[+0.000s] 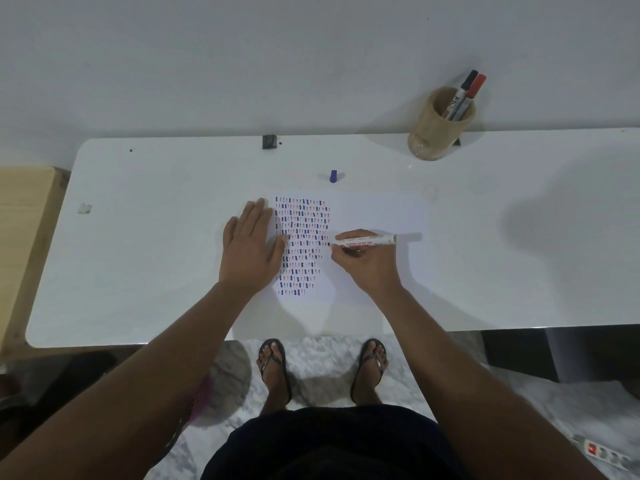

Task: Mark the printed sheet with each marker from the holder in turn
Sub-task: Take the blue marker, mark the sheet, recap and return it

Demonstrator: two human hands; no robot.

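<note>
The printed sheet [374, 216] lies flat in the middle of the white table, its left half filled with rows of short blue and red strokes. My left hand [251, 245] presses flat on the sheet's left edge, fingers spread. My right hand [363, 263] grips an uncapped white marker [367, 241], whose tip touches the paper at the right edge of the stroke block. A blue cap [333, 176] stands on the table just beyond the sheet. At the back right, the round tan holder [436, 129] keeps a black-capped marker [462, 93] and a red-capped marker [476, 86].
The white table [156, 271] stands against a pale wall, with a small black clip [269, 141] at its back edge and a white scrap [84, 208] at the left. A wooden surface [24, 202] adjoins the left side. A power strip [602, 457] lies on the floor at the lower right.
</note>
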